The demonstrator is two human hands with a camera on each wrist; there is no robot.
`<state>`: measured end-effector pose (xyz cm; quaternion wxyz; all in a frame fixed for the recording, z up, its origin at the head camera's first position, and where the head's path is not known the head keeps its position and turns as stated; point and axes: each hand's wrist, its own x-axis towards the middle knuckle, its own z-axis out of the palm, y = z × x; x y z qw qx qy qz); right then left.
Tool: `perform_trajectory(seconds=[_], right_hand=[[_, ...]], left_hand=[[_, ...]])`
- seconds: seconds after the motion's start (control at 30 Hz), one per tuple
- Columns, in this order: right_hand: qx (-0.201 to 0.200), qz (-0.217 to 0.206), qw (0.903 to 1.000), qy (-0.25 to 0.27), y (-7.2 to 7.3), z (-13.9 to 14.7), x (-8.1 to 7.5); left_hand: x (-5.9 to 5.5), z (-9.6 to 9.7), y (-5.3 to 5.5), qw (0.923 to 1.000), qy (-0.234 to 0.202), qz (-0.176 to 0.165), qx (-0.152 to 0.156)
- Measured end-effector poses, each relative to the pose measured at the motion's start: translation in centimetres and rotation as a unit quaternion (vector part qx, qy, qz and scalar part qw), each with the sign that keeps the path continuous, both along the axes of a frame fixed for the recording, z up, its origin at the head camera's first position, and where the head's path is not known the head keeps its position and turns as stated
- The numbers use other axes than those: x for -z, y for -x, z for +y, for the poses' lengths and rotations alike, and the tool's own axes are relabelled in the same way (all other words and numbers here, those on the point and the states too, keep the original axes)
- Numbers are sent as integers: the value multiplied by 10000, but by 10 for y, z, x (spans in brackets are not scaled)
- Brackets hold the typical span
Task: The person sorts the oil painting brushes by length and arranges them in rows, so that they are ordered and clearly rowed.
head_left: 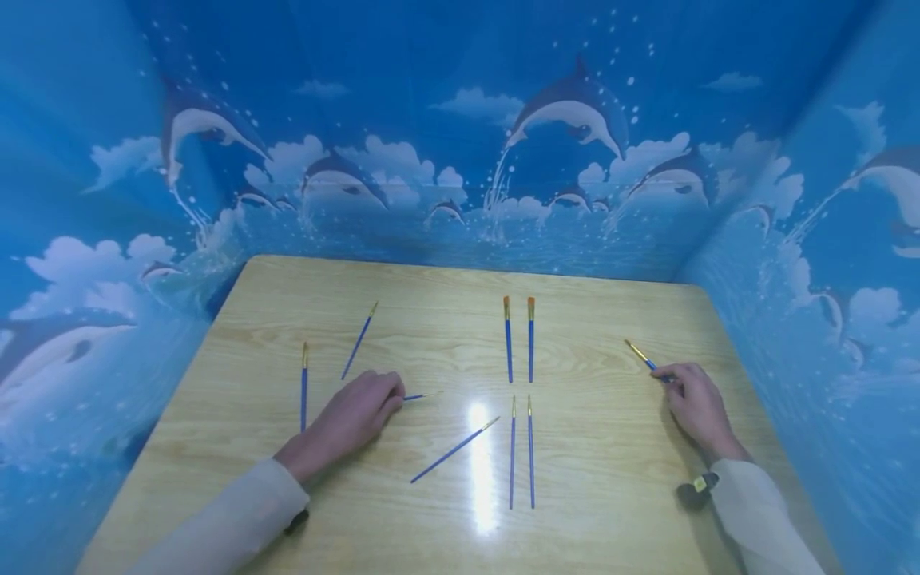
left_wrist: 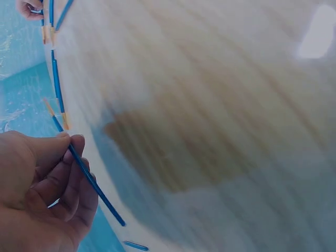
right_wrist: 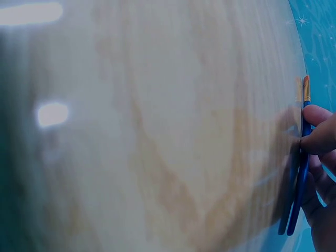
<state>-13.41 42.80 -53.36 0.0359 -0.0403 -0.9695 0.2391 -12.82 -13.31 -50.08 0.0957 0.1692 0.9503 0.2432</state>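
My left hand (head_left: 366, 411) pinches a thin blue-handled paintbrush (head_left: 414, 397) between thumb and forefinger, low over the table. Most of its handle is hidden by the hand in the head view; the left wrist view shows the handle (left_wrist: 98, 191) running down past the fingers. On the right side of the table, my right hand (head_left: 697, 403) grips another blue paintbrush (head_left: 640, 353), its tip angled up and left. The right wrist view shows this brush (right_wrist: 299, 194) held by thumb and fingers close over the tabletop, beside its reflection.
Two orange-tipped brushes (head_left: 508, 339) lie side by side mid-table, with two thinner brushes (head_left: 513, 455) parallel below them. A slanted brush (head_left: 454, 449) lies left of these. Further left are a tilted brush (head_left: 359, 339) and another (head_left: 304, 387) partly behind my left forearm. Dolphin-printed curtains (head_left: 460, 120) surround the wooden table (head_left: 611, 479).
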Motion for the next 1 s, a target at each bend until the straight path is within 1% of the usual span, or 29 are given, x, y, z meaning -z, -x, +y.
perform_trajectory(seconds=[0.17, 0.27, 0.37, 0.47, 0.6, 0.73, 0.8, 0.9, 1.0], right_hand=[[-48, 49, 10000, -14, -2, 0, -1], [-50, 58, 10000, -10, -2, 0, -1], [-29, 39, 10000, -3, -1, -1, 0], [2, 14, 10000, -9, 0, -1, 0], [37, -12, 10000, -20, 1, 0, 1], [44, 8, 10000, -31, 0, 0, 1], [48, 21, 10000, -34, 0, -1, 1], [45, 22, 10000, -40, -1, -1, 0], [52, -17, 10000, -34, -1, -1, 0]], left_hand=[[-4, 13, 2, 9992, -247, -320, -34], [-7, 22, 2, 9973, -529, -508, 63], [-9, 33, 4, 9943, -790, -676, 240], [-12, 49, 7, 9867, -1124, -1136, 286], [-14, 76, 7, 9771, -1419, -1547, 340], [-11, 107, 1, 9788, -1359, -1392, 639], [-8, 121, -3, 9786, -1363, -1291, 840], [-4, 139, -8, 9762, -1425, -1201, 1108], [1, 153, -13, 9722, -1563, -1142, 1318]])
